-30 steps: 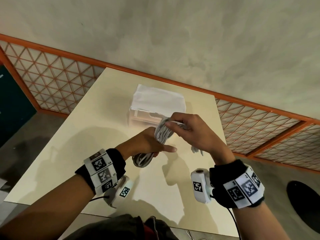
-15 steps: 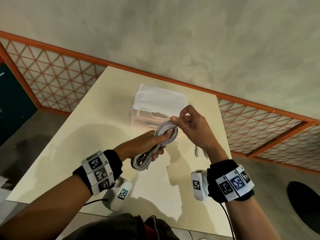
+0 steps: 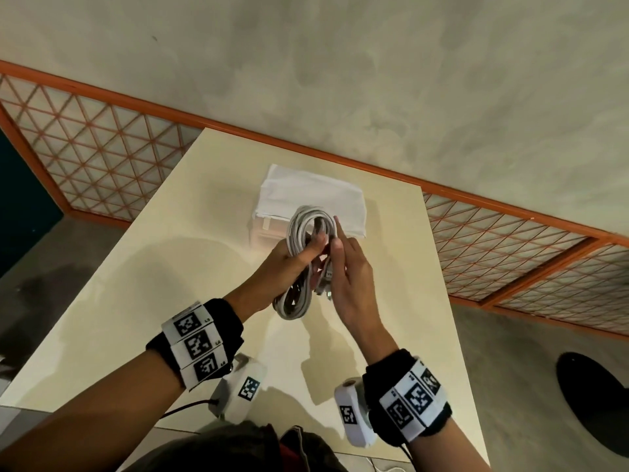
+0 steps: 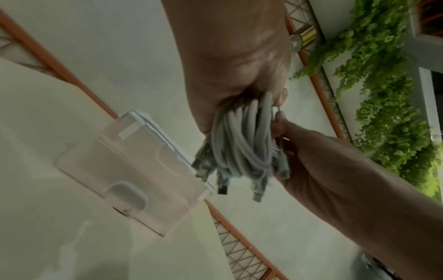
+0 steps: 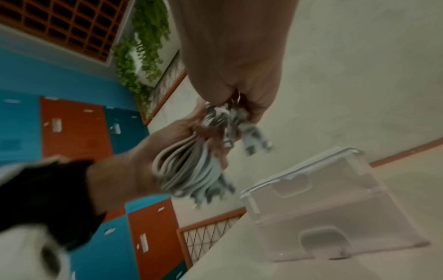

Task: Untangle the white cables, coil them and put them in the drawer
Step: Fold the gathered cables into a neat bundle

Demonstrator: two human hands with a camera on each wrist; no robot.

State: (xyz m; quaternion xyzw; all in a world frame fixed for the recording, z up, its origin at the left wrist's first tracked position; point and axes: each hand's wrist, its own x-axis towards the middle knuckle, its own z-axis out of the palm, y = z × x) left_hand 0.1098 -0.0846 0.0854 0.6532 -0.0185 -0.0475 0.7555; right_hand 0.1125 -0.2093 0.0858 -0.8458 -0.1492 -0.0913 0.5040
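A bundle of coiled white cables [image 3: 295,229] hangs upright above the table, just in front of the small translucent drawer box [image 3: 316,194]. My left hand [image 3: 299,257] grips the coil round its middle, thumb across the strands. My right hand [image 3: 340,253] lies against the coil's right side and holds the loose plug ends [image 5: 251,136] between thumb and fingers. In the left wrist view the coil [image 4: 242,140] shows several strands, with plugs dangling below it. The drawer [image 4: 134,166] looks closed, its front handle recess facing me.
The cream table [image 3: 163,267] stands against a grey wall with an orange lattice rail [image 3: 102,155]. A white cloth-like sheet covers the drawer box's top. A dark round base [image 3: 592,396] sits on the floor at the right.
The coil has swung from lying slanted to standing upright and sits higher, closer to the drawer box. My right hand dropped from pinching the coil's top to lying along its side with the plug ends.
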